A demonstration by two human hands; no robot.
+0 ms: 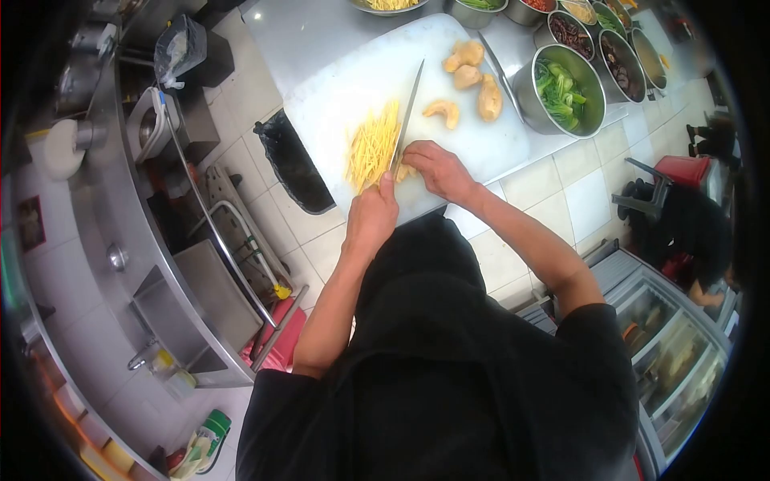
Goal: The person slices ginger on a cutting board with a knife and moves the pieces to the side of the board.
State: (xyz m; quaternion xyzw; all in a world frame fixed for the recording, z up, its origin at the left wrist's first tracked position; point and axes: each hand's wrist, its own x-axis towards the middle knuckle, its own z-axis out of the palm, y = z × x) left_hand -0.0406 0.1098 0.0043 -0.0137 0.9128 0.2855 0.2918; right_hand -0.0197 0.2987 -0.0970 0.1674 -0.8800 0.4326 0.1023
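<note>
Black short-sleeved top, black apron, forearms bare.

Ginger knobs beyond; bowls behind

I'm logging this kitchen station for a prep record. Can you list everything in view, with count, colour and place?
cutting board: one, white, on the steel counter
knife: one, steel blade, edge down on the board by the strips
ginger strips: one pile, yellow, left of the blade
ginger pieces: about five, tan, whole, far side of the board
bowl of greens: one, steel, green leaves, right of the board
other bowls: several, steel, mixed contents, along the counter's back
black bag: one, hanging off the counter's left edge
sink: one, steel, far left
left hand: grips the knife handle
right hand: rests on the ginger being cut
</note>
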